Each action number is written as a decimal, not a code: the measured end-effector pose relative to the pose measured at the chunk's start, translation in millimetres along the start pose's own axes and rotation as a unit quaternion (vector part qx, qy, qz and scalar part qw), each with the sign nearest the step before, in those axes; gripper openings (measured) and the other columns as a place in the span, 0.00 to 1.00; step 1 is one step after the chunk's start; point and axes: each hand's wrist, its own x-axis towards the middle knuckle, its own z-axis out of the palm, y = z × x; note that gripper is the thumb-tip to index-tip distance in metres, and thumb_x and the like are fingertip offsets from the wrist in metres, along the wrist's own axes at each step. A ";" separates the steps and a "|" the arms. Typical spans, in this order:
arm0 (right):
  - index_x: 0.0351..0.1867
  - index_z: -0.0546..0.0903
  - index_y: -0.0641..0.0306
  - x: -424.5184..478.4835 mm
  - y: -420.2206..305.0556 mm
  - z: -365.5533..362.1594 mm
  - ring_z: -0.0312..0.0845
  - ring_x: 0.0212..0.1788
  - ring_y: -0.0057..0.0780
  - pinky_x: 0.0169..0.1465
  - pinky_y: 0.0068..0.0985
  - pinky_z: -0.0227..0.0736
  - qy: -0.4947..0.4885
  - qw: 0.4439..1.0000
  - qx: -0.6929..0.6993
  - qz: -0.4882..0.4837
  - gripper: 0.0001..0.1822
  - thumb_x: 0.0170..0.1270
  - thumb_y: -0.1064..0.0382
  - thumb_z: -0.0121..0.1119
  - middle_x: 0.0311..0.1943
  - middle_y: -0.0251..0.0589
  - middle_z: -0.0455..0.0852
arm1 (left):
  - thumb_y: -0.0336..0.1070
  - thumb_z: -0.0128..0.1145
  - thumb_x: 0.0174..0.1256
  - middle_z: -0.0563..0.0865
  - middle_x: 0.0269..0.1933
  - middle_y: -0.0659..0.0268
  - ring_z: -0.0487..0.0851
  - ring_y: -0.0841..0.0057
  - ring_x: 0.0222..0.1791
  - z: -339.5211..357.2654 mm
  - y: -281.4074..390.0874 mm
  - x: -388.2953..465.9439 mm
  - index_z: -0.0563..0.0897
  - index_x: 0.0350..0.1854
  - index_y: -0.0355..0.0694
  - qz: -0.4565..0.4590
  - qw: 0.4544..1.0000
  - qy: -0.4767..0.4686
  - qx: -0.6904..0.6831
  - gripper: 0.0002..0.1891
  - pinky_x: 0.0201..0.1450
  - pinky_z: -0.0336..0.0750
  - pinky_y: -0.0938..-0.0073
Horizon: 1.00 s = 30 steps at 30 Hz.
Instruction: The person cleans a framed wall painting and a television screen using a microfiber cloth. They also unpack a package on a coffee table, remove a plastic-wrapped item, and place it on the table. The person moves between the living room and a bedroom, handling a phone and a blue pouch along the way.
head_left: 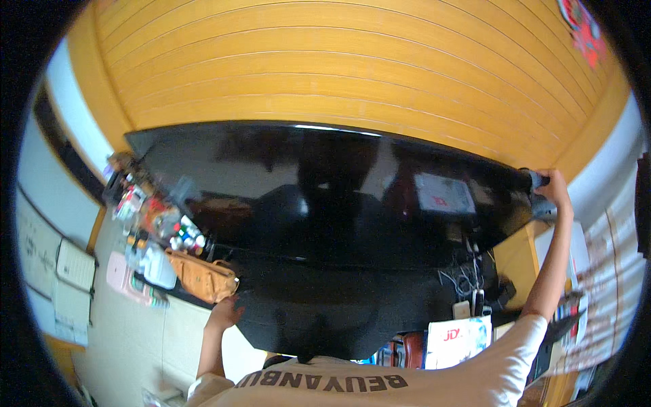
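A wide black television screen (325, 193) stands against the wood-panelled wall, behind a dark glossy cabinet top (335, 295). My right hand (553, 187) reaches up to the screen's far right corner, its fingers around a small dark and grey object (538, 179) that I cannot identify. My left hand (225, 313) is low on the left with its fingers apart, beside the near end of a tan leather bag (203, 277). It seems to hold nothing; whether it touches the bag is unclear.
Bottles and small packages (185, 236) crowd the cabinet's left end, near a pink plastic container (122, 274). White cables (465, 277) lie tangled at the right, behind a white printed bag (457, 342). A patterned curtain (610, 269) hangs at far right.
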 end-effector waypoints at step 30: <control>0.42 0.84 0.58 42.0 -905.0 216.9 0.75 0.49 0.48 0.53 0.37 0.71 0.099 0.835 -0.011 -0.542 0.21 0.46 0.55 0.71 0.38 0.50 0.84 | 0.41 0.59 0.58 0.79 0.50 0.50 0.77 0.55 0.52 -19.4 -299.6 -233.5 0.74 0.55 0.35 -0.332 0.918 0.149 -0.157 0.24 0.54 0.73 0.61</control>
